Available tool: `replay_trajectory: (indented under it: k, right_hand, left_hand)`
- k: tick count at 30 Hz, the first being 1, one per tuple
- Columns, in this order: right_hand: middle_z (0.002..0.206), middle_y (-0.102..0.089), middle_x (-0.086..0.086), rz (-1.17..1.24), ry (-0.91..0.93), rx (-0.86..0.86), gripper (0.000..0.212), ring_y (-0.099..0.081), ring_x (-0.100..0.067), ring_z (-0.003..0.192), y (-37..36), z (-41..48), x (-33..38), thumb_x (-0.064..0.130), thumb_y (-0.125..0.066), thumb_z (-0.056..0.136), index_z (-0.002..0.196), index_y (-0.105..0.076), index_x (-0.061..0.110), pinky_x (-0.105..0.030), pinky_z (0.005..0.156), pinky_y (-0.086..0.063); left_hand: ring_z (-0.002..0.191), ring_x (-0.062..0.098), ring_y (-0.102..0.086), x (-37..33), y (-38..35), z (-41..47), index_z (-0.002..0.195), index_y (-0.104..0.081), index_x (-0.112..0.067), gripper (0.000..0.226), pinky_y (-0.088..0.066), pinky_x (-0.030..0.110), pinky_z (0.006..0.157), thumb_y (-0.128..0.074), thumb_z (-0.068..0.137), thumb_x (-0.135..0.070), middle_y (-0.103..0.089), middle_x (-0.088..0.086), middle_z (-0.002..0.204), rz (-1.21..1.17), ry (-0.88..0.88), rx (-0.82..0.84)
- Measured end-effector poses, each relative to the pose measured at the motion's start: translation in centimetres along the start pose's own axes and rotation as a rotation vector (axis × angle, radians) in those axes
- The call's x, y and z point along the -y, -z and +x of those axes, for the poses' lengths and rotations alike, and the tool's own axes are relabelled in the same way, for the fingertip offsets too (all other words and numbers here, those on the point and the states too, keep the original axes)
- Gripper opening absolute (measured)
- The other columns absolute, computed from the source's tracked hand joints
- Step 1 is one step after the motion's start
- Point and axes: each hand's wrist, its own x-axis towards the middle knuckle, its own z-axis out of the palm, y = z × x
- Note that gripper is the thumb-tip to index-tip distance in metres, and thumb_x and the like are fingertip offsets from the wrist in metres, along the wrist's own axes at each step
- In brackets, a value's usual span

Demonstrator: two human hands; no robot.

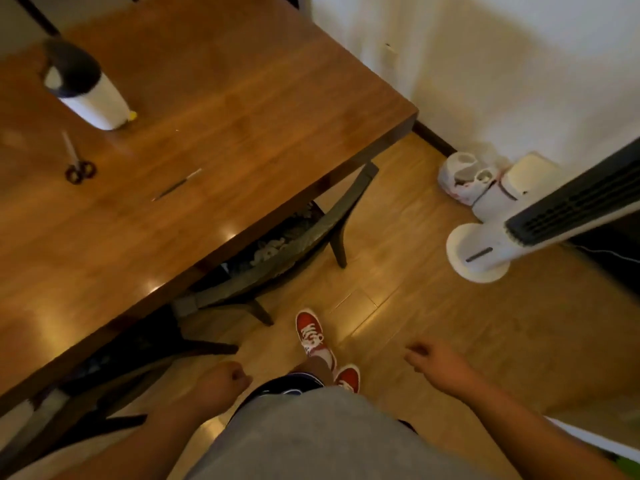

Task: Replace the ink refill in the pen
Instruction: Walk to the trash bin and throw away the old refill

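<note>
A thin dark pen (176, 185) lies slantwise on the brown wooden table (225, 109), well away from both hands. My left hand (225, 379) hangs low beside the table's near edge, its fingers curled into a loose fist with nothing in it. My right hand (433, 360) is out over the floor to the right, fingers loosely curled, also holding nothing. No separate refill can be made out in this blurred view.
Scissors (77, 161) and a white canister with a dark lid (83, 84) stand on the table's left part. A dark chair (294, 244) is tucked under the table. A white tower fan (491, 247) and white bags (464, 178) sit by the wall.
</note>
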Motion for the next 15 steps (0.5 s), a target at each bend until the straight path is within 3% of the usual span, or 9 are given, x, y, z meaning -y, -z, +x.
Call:
replay_trajectory:
  k: [3, 6, 10, 13, 15]
  right_hand:
    - [0.1, -0.066, 0.004, -0.048, 0.183, -0.024, 0.016, -0.064, -0.014, 0.096, 3.3, 1.0, 6.5, 0.027, -0.061, 0.092, 0.107, -0.063, 0.025, -0.026, 0.077, -0.053]
    - [0.098, -0.065, 0.012, -0.104, 0.331, -0.018, 0.012, -0.061, -0.002, 0.093, 6.1, 0.6, 12.9, 0.034, -0.061, 0.09, 0.102, -0.063, 0.034, -0.016, 0.071, -0.048]
    - [0.098, -0.064, 0.021, -0.203, 0.423, 0.052, 0.016, -0.06, 0.001, 0.094, 8.0, 0.4, 20.4, 0.043, -0.06, 0.088, 0.104, -0.06, 0.043, -0.018, 0.072, -0.051]
    - [0.099, -0.064, 0.021, -0.256, 0.491, 0.1, 0.019, -0.059, 0.003, 0.094, 8.0, 1.7, 25.4, 0.045, -0.059, 0.088, 0.107, -0.059, 0.044, -0.023, 0.079, -0.054]
    - [0.098, -0.064, 0.021, -0.294, 0.527, 0.12, 0.021, -0.059, 0.005, 0.092, 7.6, 3.2, 28.2, 0.044, -0.059, 0.089, 0.11, -0.059, 0.041, -0.021, 0.077, -0.053]
  left_hand:
    - [0.078, 0.016, -0.062, 0.2, 2.7, -0.5, 0.096, -0.065, -0.007, 0.032, -0.042, 0.02, 0.063, -0.051, 0.097, -0.035, -0.067, 0.004, 0.086, -0.207, -0.019, -0.035]
    - [0.088, 0.022, -0.067, 1.5, 6.2, -1.0, 0.093, -0.067, -0.017, 0.019, -0.053, 0.038, 0.081, -0.056, 0.095, -0.032, -0.071, 0.007, 0.093, -0.421, -0.068, -0.037]
    - [0.078, 0.009, -0.069, 3.5, 12.0, -1.8, 0.087, -0.07, -0.033, 0.013, -0.056, 0.028, 0.071, -0.058, 0.091, -0.036, -0.073, -0.003, 0.088, -0.644, -0.147, -0.038]
    - [0.075, 0.01, -0.07, 3.3, 16.6, -1.0, 0.086, -0.069, -0.041, 0.014, -0.055, 0.026, 0.062, -0.056, 0.083, -0.044, -0.074, -0.006, 0.088, -0.821, -0.163, -0.228]
    - [0.071, 0.002, -0.067, 2.8, 18.8, 1.1, 0.086, -0.066, -0.044, 0.011, -0.05, 0.02, 0.057, -0.055, 0.085, -0.048, -0.072, -0.013, 0.083, -0.78, -0.152, -0.392]
